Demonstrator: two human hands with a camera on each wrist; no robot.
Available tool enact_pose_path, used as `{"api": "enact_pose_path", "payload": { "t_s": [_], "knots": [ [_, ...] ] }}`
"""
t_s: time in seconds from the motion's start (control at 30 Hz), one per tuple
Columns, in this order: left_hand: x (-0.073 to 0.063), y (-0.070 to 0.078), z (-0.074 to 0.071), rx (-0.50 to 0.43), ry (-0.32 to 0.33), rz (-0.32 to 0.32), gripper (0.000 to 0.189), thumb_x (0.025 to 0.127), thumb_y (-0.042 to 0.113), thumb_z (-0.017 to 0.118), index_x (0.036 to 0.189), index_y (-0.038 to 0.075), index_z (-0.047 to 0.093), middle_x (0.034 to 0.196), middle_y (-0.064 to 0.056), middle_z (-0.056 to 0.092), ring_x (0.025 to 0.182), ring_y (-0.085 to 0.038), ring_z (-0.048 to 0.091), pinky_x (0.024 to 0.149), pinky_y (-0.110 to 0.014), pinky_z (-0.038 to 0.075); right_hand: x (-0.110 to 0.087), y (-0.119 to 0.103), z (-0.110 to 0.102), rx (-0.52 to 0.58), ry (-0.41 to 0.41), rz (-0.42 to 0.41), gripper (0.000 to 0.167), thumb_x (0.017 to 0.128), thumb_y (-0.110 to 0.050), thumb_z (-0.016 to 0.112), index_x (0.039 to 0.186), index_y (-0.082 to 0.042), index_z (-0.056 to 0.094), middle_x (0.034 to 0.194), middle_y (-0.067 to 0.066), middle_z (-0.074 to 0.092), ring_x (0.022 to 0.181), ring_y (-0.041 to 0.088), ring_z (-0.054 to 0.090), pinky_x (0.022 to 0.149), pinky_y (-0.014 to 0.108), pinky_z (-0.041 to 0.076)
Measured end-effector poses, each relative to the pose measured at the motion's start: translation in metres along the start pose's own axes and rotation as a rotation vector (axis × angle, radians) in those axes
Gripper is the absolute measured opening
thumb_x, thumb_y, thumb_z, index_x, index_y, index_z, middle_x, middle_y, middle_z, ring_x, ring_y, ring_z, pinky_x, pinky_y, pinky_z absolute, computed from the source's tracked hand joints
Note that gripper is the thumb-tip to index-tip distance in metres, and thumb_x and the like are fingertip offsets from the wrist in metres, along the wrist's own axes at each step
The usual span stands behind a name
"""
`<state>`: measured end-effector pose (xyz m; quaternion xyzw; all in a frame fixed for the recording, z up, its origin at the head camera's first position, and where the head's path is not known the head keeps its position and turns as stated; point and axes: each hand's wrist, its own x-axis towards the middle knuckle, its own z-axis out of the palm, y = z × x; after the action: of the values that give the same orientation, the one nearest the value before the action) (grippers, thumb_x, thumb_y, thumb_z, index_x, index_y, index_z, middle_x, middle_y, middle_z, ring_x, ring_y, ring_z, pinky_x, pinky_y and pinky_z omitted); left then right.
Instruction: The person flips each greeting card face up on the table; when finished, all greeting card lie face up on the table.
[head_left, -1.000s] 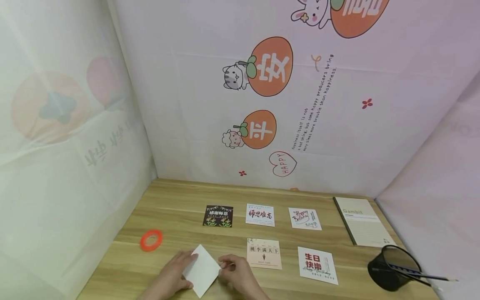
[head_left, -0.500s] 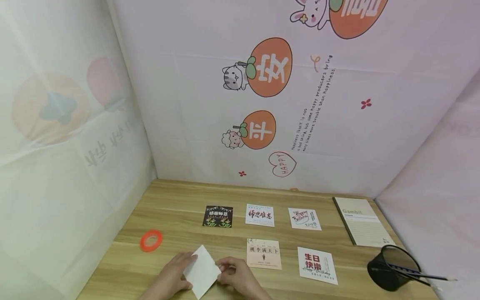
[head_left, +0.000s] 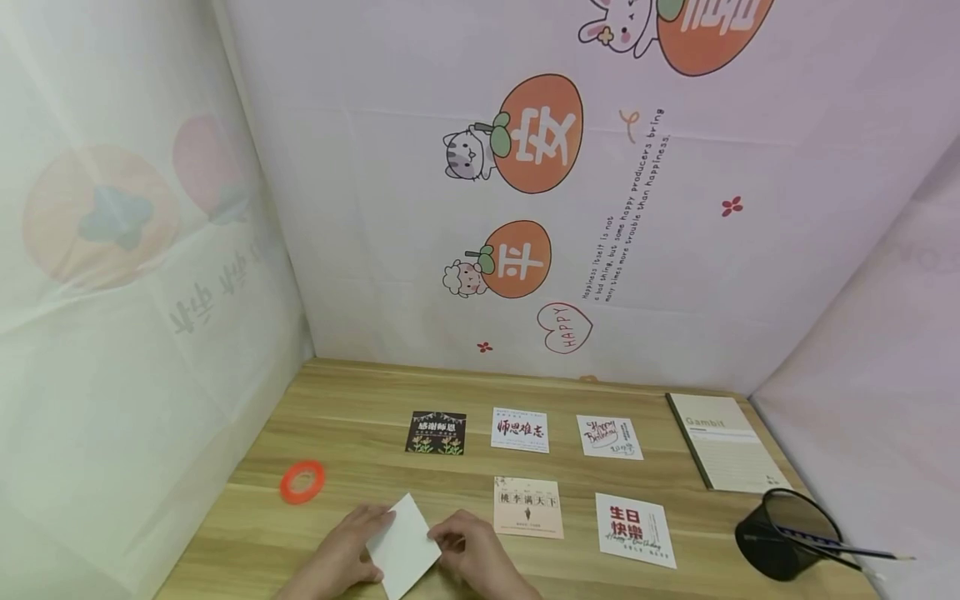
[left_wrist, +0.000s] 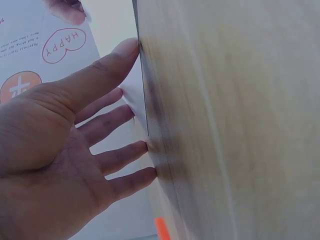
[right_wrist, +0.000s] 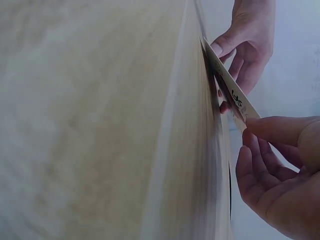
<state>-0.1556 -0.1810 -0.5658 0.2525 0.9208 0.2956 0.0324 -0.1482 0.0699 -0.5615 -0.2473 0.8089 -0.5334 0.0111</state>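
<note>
A square card point(head_left: 405, 546) lies blank white side up at the front of the table, one corner pointing away. My left hand point(head_left: 341, 546) holds its left corner between thumb and fingers; in the left wrist view the left hand point(left_wrist: 65, 140) has its fingers fairly straight, tips at the card's edge. At the right corner, my right hand point(head_left: 476, 550) pinches the card between thumb and index finger. The right wrist view shows the card point(right_wrist: 237, 100) tilted off the table on that side, with dark print on its underside. The right hand's other fingers point(right_wrist: 260, 165) are curled.
An orange-red tape roll point(head_left: 302, 482) lies left. Several printed cards, including a black card point(head_left: 436, 432) and a cream card point(head_left: 528, 508), lie in two rows. A notebook point(head_left: 731, 454) and a black mesh pen holder point(head_left: 783, 542), tipped over with pencils, are at right.
The card has turned slightly and its right side now sits a little higher off the table. My right hand has shifted slightly with it; the left hand has barely moved.
</note>
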Motion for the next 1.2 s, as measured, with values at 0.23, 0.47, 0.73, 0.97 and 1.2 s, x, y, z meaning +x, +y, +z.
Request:
{"api": "enact_pose_path", "payload": {
  "t_s": [0.23, 0.47, 0.73, 0.97, 1.2],
  "knots": [
    [0.001, -0.002, -0.003, -0.029, -0.058, -0.015, 0.076, 0.067, 0.018, 0.084, 0.133, -0.004, 0.052, 0.138, -0.022, 0.049, 0.128, -0.054, 0.035, 0.101, -0.067, 0.031, 0.0, -0.003, 0.0, -0.07, 0.004, -0.122, 0.022, 0.077, 0.008, 0.072, 0.094, -0.007, 0.072, 0.089, 0.002, 0.065, 0.079, 0.006, 0.06, 0.067, 0.019, 0.054],
    [-0.002, -0.003, -0.006, 0.006, -0.074, 0.024, 0.044, 0.087, 0.003, 0.064, 0.13, -0.003, 0.055, 0.136, -0.022, 0.052, 0.126, -0.053, 0.039, 0.099, -0.065, 0.035, 0.0, -0.003, -0.002, -0.077, 0.042, -0.155, 0.02, 0.077, 0.008, 0.072, 0.093, -0.004, 0.072, 0.09, 0.005, 0.067, 0.079, 0.007, 0.062, 0.067, 0.019, 0.054],
    [-0.001, 0.0, -0.007, 0.043, 0.006, 0.036, 0.038, 0.086, 0.009, 0.068, 0.122, 0.0, 0.062, 0.125, -0.017, 0.06, 0.117, -0.044, 0.052, 0.094, -0.059, 0.044, 0.001, -0.002, -0.004, -0.052, 0.077, -0.16, 0.015, 0.08, 0.002, 0.072, 0.094, -0.004, 0.072, 0.09, 0.007, 0.069, 0.079, 0.002, 0.061, 0.067, 0.019, 0.055],
    [0.002, 0.003, -0.008, 0.033, 0.106, -0.01, 0.027, 0.085, 0.003, 0.067, 0.112, 0.003, 0.068, 0.112, -0.012, 0.067, 0.102, -0.034, 0.063, 0.084, -0.047, 0.053, 0.002, 0.0, -0.005, -0.054, 0.123, -0.138, 0.014, 0.081, 0.0, 0.072, 0.094, -0.005, 0.074, 0.092, 0.004, 0.07, 0.081, 0.002, 0.061, 0.068, 0.02, 0.055],
    [0.004, 0.011, -0.009, -0.01, 0.308, -0.115, 0.018, 0.081, 0.0, 0.07, 0.098, 0.007, 0.071, 0.095, -0.003, 0.071, 0.088, -0.022, 0.067, 0.077, -0.035, 0.057, 0.002, 0.003, -0.007, -0.044, 0.213, -0.173, 0.012, 0.083, -0.003, 0.071, 0.094, -0.004, 0.074, 0.091, 0.002, 0.07, 0.079, 0.006, 0.064, 0.07, 0.021, 0.056]
  ]
}}
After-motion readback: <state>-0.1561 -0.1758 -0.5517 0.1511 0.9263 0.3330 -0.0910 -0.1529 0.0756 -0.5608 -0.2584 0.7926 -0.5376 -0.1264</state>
